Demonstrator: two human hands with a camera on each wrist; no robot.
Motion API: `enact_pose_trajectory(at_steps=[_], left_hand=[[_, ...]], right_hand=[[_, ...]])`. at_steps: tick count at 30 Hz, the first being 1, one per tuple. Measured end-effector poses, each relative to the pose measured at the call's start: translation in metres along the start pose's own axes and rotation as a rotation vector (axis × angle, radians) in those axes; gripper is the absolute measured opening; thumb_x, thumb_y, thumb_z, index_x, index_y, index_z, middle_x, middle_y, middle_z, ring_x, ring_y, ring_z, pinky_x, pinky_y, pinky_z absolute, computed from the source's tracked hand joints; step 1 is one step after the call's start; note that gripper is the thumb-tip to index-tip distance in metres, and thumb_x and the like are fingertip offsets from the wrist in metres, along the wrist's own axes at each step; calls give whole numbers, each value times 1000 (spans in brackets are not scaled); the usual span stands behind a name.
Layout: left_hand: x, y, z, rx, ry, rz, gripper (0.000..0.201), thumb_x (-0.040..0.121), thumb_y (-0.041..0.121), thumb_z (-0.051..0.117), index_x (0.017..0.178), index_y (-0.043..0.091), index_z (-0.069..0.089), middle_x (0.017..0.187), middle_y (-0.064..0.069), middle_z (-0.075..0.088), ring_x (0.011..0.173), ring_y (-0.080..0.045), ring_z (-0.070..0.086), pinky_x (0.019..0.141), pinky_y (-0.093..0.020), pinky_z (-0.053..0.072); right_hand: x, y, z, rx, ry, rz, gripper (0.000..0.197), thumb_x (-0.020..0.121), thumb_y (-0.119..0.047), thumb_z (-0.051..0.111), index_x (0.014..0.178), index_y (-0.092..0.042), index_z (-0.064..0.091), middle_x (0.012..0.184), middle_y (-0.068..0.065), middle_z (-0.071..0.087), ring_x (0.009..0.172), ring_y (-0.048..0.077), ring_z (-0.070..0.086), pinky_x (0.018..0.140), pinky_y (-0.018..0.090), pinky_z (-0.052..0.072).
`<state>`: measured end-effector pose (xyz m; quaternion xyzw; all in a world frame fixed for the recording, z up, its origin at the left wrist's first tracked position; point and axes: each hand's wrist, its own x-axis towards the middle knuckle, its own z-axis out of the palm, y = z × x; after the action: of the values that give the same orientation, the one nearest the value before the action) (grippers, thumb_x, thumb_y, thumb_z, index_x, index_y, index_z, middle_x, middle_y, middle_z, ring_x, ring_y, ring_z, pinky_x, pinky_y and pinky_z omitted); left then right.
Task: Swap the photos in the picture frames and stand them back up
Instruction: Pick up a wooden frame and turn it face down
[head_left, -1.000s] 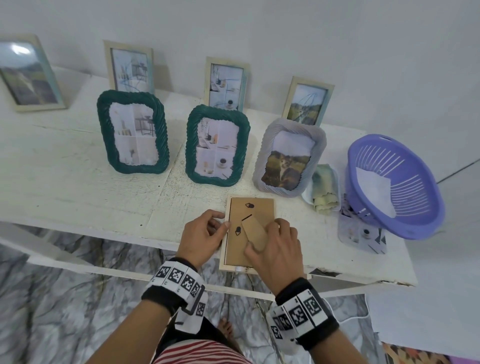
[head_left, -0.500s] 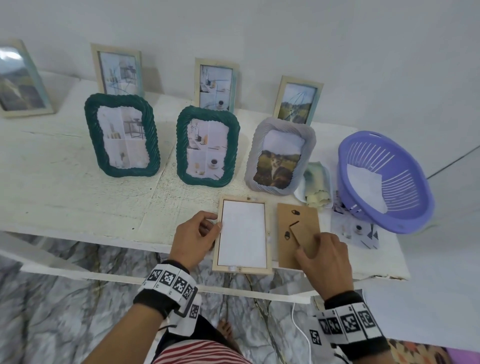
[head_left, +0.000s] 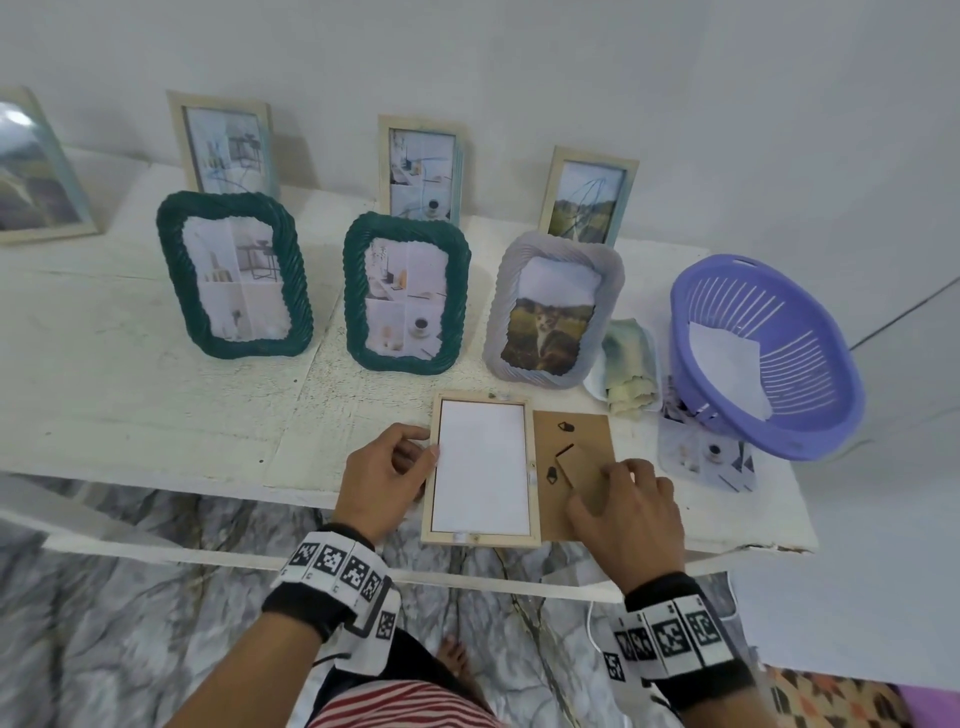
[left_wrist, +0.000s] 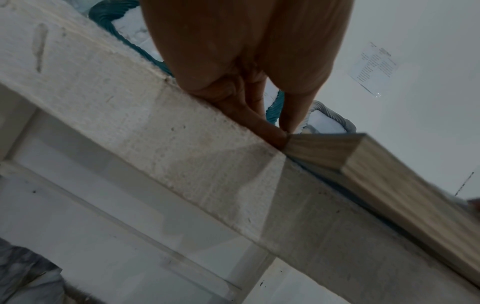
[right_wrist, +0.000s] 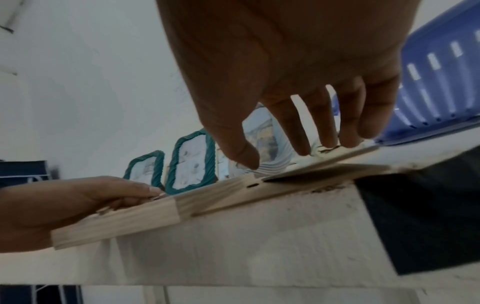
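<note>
Frame (head_left: 480, 470), pale wood, lies face down at the table's (head_left: 130, 415) near edge, about 6 o'clock in the head view, with a white sheet showing in its opening. Just at its 3 o'clock lies the brown backing (head_left: 574, 457), its stand flap raised a little. The left hand (head_left: 387, 475) holds the frame's left edge, fingers curled, thumb on top. The right hand (head_left: 626, 506) rests loosely spread fingertips on the backing without closing on it. At 2 o'clock a purple basket (head_left: 810, 426) holds a white sheet; a loose photo (head_left: 706, 457) lies partly under its rim, and a folded cloth (head_left: 628, 358) lies between the basket and a grey frame (head_left: 553, 312) with a cat picture. Two green frames (head_left: 234, 275) stand at 11 and 12 o'clock, with more wooden frames along the wall. No writing can be read.

Left wrist view: thumb and fingers (left_wrist: 275, 133) pinch the frame's (left_wrist: 363, 164) corner at the table edge (left_wrist: 182, 133). A paper on the wall is too blurred to read.

Right wrist view: the right hand's fingers (right_wrist: 298, 127) hang nearly straight, tips near or on the backing (right_wrist: 324, 164); contact cannot be told. The left hand (right_wrist: 78, 203) grips the frame (right_wrist: 116, 222) at 9 o'clock, and the basket (right_wrist: 441, 82) sits at 2 o'clock.
</note>
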<state>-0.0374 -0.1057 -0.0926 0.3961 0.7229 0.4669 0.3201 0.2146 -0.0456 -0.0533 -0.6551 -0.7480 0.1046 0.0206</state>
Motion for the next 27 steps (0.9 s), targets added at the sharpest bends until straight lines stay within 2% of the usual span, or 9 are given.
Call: enact_pose_trajectory(at_steps=[3,5,6,8,11,13,19,23,27], left_hand=[[0,-2,1,0,3,0,16,87,24,73,101,20,68,79,0,65,69,-13,61,62,-39,61],[1,-4,1,2,3,8,16,86,24,73,101,19,68,78,0,65,70,-15,62,63,-42,61],[1,-4,0,4,2,11,16,86,24,73,101,19,68,78,0,65,70,-16,62,63,-43,61],[2,-5,0,14,-4,18,17,86,26,73,101,20,68,78,1,66,72,-17,64,64,-44,60],[3,-7,-1,25,-6,28,16,86,29,73,100,23,68,77,3,66,71,-18,65,66,-45,60],[3,-7,-1,28,-8,34,16,86,28,73,100,23,68,77,3,66,71,-18,65,65,-45,60],[3,-6,-2,39,-18,50,16,87,28,72,101,24,67,78,4,66,73,-16,65,67,-44,60],[2,-6,-2,35,-26,48,16,86,28,72,100,24,67,77,4,66,72,-16,65,67,-44,60],[3,-5,-3,36,-33,43,15,86,28,72,100,24,67,76,4,66,70,-17,65,66,-44,60]], right_hand=[[-1,-17,1,93,124,-169,51,82,-48,52,117,-11,59,125,15,55,106,36,50,83,43,47],[0,-33,2,100,74,-351,64,81,-58,43,128,-15,51,133,16,51,118,36,47,94,44,45],[0,-40,4,95,6,-407,73,80,-65,40,137,-19,44,141,15,45,128,36,41,101,46,41],[1,-53,8,86,-157,-429,93,72,-79,35,151,-34,18,158,14,20,144,34,16,113,49,27],[8,-68,16,14,-266,-425,107,64,-88,45,150,-46,-5,161,11,-9,147,36,-3,116,51,14],[13,-72,20,-35,-274,-421,114,61,-90,49,149,-46,-8,160,14,-13,146,39,-4,116,52,11],[23,-75,25,-121,-293,-436,123,52,-95,42,148,-44,-15,158,20,-18,145,44,-9,116,54,6],[27,-79,24,-136,-330,-439,130,48,-97,36,150,-36,-16,157,23,-19,144,46,-8,116,55,3],[27,-83,20,-107,-383,-427,132,55,-91,52,151,-30,-15,157,23,-18,143,48,-10,116,55,4]])
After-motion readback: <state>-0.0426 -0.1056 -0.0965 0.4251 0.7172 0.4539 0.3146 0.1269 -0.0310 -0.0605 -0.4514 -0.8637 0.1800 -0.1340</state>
